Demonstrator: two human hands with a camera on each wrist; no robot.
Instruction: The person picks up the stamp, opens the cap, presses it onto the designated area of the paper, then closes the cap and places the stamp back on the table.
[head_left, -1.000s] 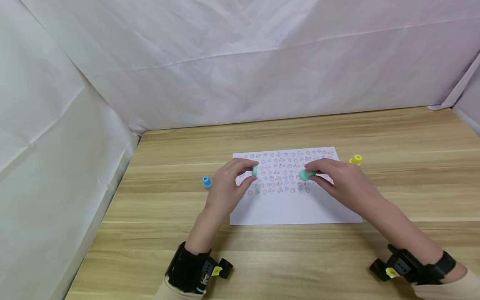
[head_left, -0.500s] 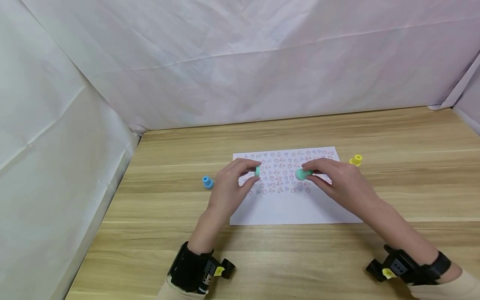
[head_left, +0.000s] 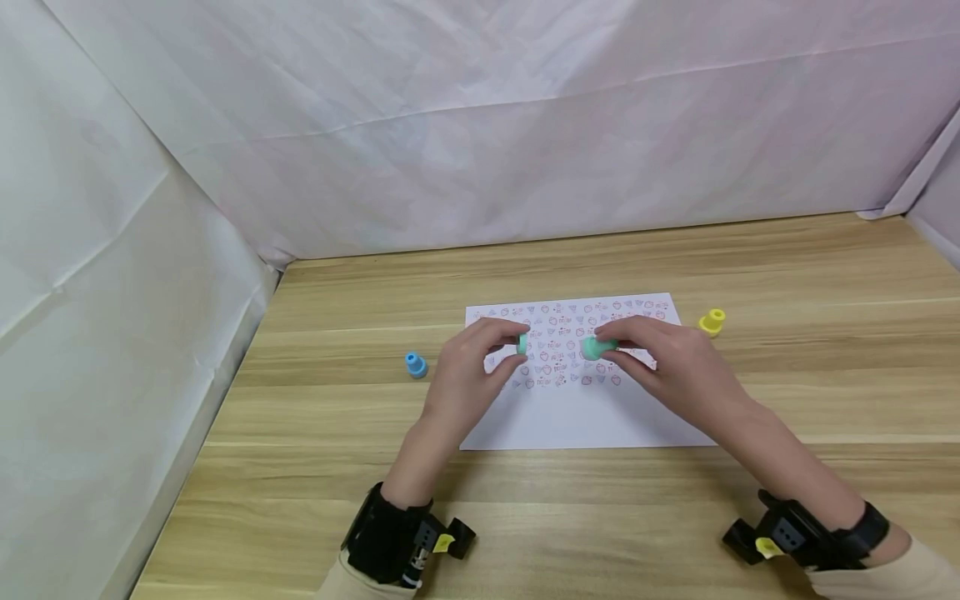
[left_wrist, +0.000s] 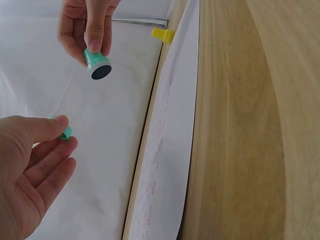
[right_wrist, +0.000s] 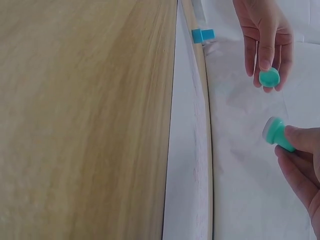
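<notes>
Wooden table, white sheeting behind.
Left hand pinches a teal cap; right hand grips a teal stamp over stamped paper.

Stamp: I see a small teal-green plastic stamp with a dark face.
Cap: I see a small teal-green plastic cap.
Paper: a white paper sheet carries rows of small red and blue prints.
Side stamps: one small blue plastic stamp, one small yellow plastic stamp.
Table: light wood-grain tabletop.
Backdrop: I see a white creased cloth backdrop.
</notes>
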